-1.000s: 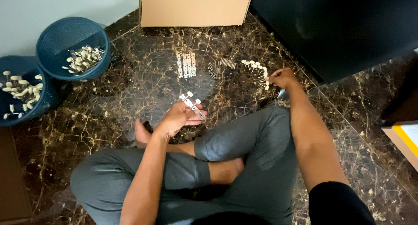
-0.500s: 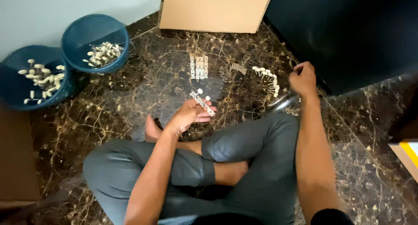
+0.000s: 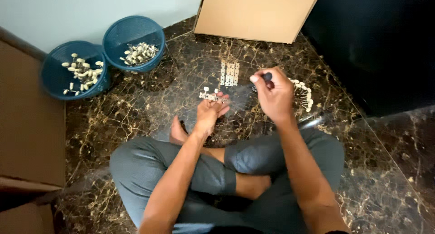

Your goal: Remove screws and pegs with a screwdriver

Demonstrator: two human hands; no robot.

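Observation:
I sit cross-legged on a dark marble floor. My left hand [image 3: 209,112] holds a small metal strip with white-knobbed pegs [image 3: 211,94] up in front of me. My right hand [image 3: 274,94] is raised just right of it, pinching a small white-tipped peg with a dark end [image 3: 262,77] between thumb and fingers. On the floor behind my hands lie flat perforated metal plates [image 3: 229,74]. A curved row of white pegs [image 3: 304,94] lies on the floor to the right of my right hand.
Two blue baskets stand at the far left: one [image 3: 72,71] with cream knobs, one [image 3: 135,43] with small metal-and-white parts. A cardboard box [image 3: 258,12] stands at the back, a dark cabinet [image 3: 376,48] on the right, brown cardboard [image 3: 27,125] at the left edge.
My right hand left the row of pegs on the floor at the right and came up toward my left hand, now pinching a peg. The view shifted right.

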